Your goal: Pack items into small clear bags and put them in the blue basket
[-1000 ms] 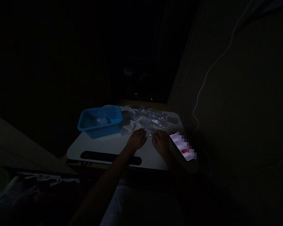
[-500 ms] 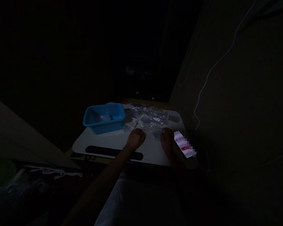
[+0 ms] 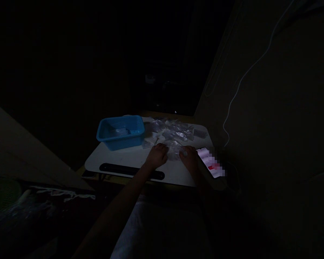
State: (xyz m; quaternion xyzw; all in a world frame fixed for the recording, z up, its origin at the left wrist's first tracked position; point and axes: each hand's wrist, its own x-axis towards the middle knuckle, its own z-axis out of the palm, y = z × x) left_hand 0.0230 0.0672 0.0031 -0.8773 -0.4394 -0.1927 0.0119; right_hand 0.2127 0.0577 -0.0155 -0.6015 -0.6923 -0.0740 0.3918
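Note:
A heap of clear plastic bags (image 3: 178,131) lies on the far part of a small white table (image 3: 129,156). My left hand (image 3: 158,156) has its fingers curled at the left side of a clear plastic bag (image 3: 172,151) nearest me. At that bag's right side is my right hand (image 3: 188,157), its fingers closed on the plastic. The bag lies between both hands, low over the tabletop. Dim light hides the fingertips and any contents of the bag.
A blue basin (image 3: 121,144) with something pale inside stands at the table's left. A lit phone (image 3: 209,162) lies beside the right edge. A black slot strip (image 3: 118,169) runs along the near edge. A white cable (image 3: 239,84) hangs at the right wall.
My right hand has shifted slightly left, nearer my left hand, and both have turned a little. The plastic between them looks more spread. The whole view has moved slightly.

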